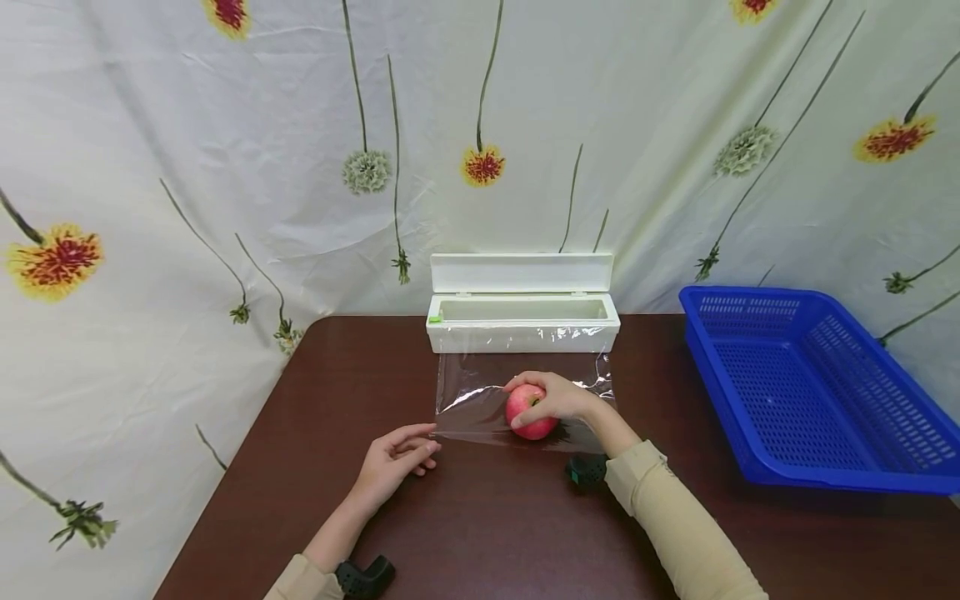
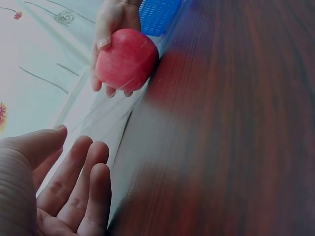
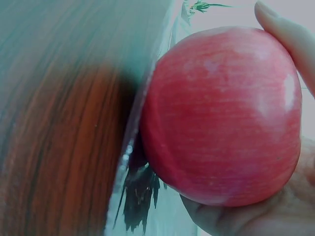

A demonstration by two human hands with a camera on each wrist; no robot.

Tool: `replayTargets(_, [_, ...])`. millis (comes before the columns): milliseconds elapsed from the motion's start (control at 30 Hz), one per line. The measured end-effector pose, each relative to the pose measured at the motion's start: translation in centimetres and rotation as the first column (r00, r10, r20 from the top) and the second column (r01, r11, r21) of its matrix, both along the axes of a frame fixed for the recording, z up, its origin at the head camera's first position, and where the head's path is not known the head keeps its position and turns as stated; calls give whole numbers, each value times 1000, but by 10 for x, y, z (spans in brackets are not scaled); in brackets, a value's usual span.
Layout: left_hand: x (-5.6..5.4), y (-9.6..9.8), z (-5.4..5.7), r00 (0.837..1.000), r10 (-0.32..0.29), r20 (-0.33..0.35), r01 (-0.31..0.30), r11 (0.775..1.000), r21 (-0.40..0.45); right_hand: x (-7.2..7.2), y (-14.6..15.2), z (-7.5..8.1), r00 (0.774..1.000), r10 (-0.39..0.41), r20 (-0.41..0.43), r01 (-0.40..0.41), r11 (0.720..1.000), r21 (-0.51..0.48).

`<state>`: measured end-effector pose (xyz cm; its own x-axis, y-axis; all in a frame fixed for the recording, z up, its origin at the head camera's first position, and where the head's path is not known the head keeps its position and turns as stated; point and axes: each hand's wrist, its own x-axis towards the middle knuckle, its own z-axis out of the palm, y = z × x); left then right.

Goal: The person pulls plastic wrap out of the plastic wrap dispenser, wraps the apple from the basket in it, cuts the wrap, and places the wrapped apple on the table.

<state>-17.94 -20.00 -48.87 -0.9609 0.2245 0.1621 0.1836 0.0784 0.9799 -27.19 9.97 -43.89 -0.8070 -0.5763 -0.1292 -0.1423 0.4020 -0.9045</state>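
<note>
A red apple (image 1: 531,412) sits on a sheet of clear plastic wrap (image 1: 474,398) spread over the dark table. My right hand (image 1: 557,396) grips the apple from above, thumb on the near side and fingers over the far side. In the right wrist view the apple (image 3: 224,118) fills much of the picture, its lower side at the film. My left hand (image 1: 396,458) is at the film's near left corner, fingers loosely bent with nothing between them. The left wrist view shows the left hand (image 2: 64,187) with fingers apart, short of the apple (image 2: 128,60).
The wrap comes out of a white dispenser box (image 1: 523,337) at the table's back edge, its lid (image 1: 522,273) raised. A blue plastic basket (image 1: 817,392) stands at the right. Behind the table hangs a flowered white cloth (image 1: 300,125).
</note>
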Motion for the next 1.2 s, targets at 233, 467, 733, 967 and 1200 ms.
replayTargets(233, [0,0,-1,1000,-11,-24,11,1000,17,-1,1,-3,1000,-16,4,16,1000,-19])
replayTargets(467, [0,1,-1,999,14,-38,-13,1000,26,-1,2,-6,1000,-13,15,14,999,-51])
replayTargets(733, [-2,2,0,994,83,-76,-80,996,48,-4,3,-10,999,-22,-28,21,999,-41])
replayTargets(967, [-6,6,1,987,138,-82,-131,987,91,-2,8,-11,997,-31,-67,28,998,-51])
replayTargets(1200, [-15,12,3,982,168,-83,-159,982,103,5,14,-13,990,-121,-70,115,990,-77])
